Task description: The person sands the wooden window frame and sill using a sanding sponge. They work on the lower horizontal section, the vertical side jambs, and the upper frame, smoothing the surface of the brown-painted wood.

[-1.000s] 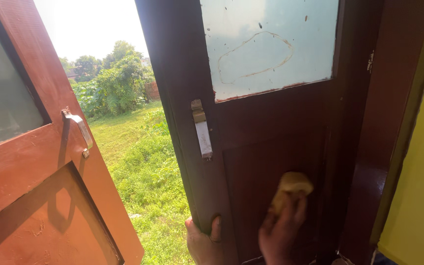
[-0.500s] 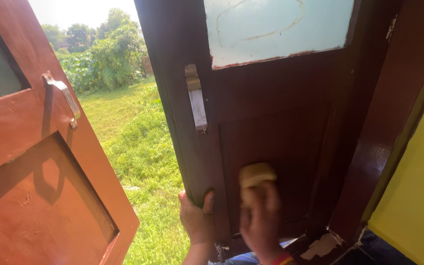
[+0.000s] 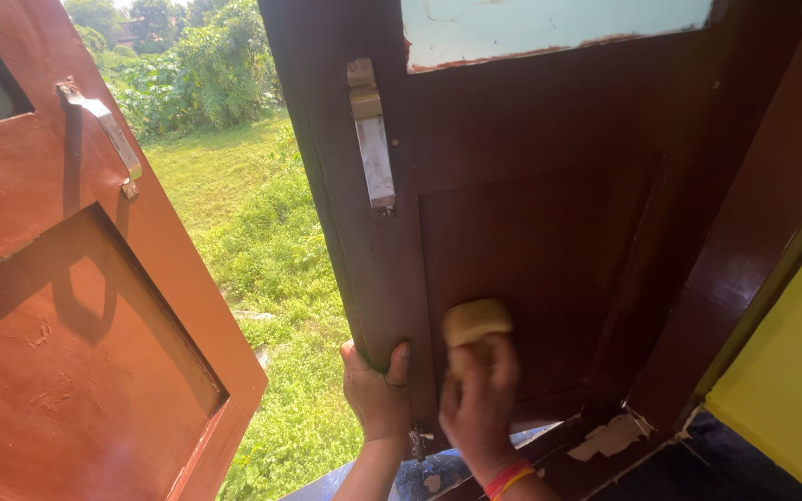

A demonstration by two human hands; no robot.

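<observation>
At the lower edge of the dark brown window shutter (image 3: 531, 250), near its bottom inner corner, the right hand (image 3: 477, 408) is closed around a yellow sponge (image 3: 476, 322), fingers curled over its lower part and pressing it flat against the recessed wooden panel. The sponge is a rounded block whose long axis runs roughly level, left to right, with its upper end sticking out above the fingertips and pointing up the panel. A red and yellow band (image 3: 505, 478) circles the right wrist. Just beside it, the left hand (image 3: 375, 394) clamps the free vertical edge of the same shutter, thumb on the inside face and fingers wrapped round the edge to the far side, so the two hands are close but not touching. Higher up that edge sits a pale metal latch plate (image 3: 371, 139), upright, its long axis vertical. Above the panel is a frosted light-green glass pane (image 3: 559, 28). To the left, a reddish-orange shutter (image 3: 76, 306) swings outward, carrying a metal handle (image 3: 104, 130) that slants downward to the right. Between the two shutters lie sunlit grass (image 3: 262, 241) and bushes (image 3: 197, 65). Along the right edge runs a yellow wall (image 3: 791, 390).
</observation>
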